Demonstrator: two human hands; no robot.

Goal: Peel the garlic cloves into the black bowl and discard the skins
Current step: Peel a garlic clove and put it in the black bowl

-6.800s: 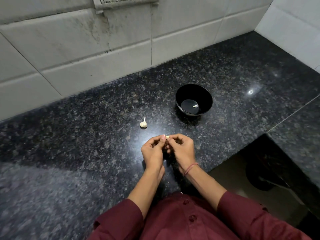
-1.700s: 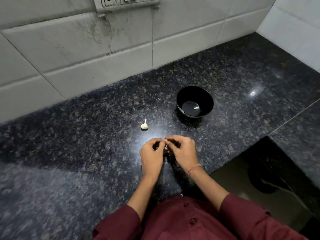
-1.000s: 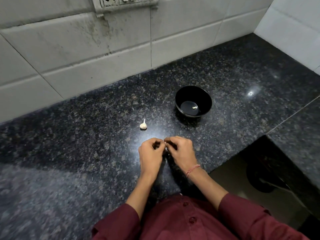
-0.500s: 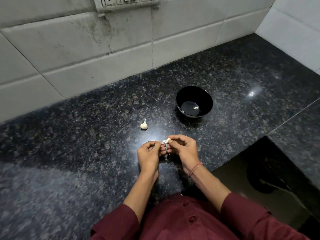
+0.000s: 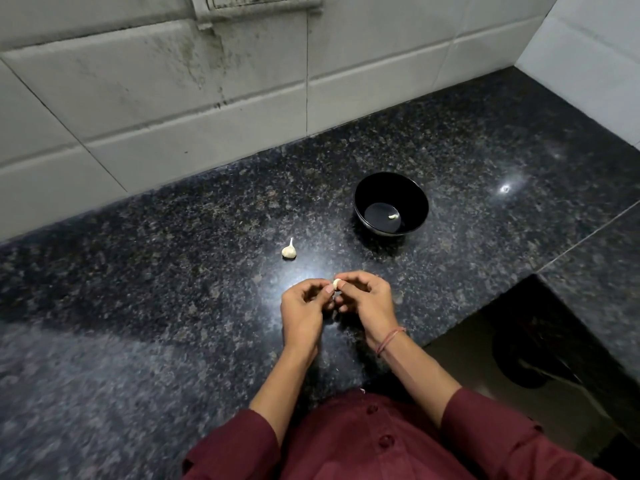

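Both hands are over the counter [image 5: 173, 278], close in front of me. My right hand [image 5: 369, 301] pinches the clove [image 5: 336, 283] btw thumb & forefinger. My left hand [image 5: 303, 308] has its fingers curled, thumb tip on the clove too. The clove is pale cream & tiny, so I can't tell its long axis. A white garlic bulb [image 5: 288, 251] lies left of the black bowl [image 5: 367, 197], stem tip pointing away twd the wall tiles [image 5: 207, 140]. One peeled piece [image 5: 393, 216] lies in the bowl, roughly crosswise. The bowl is well apart from my hands, w/ open granite between. The counter edge cuts in at my right, near that wrist.
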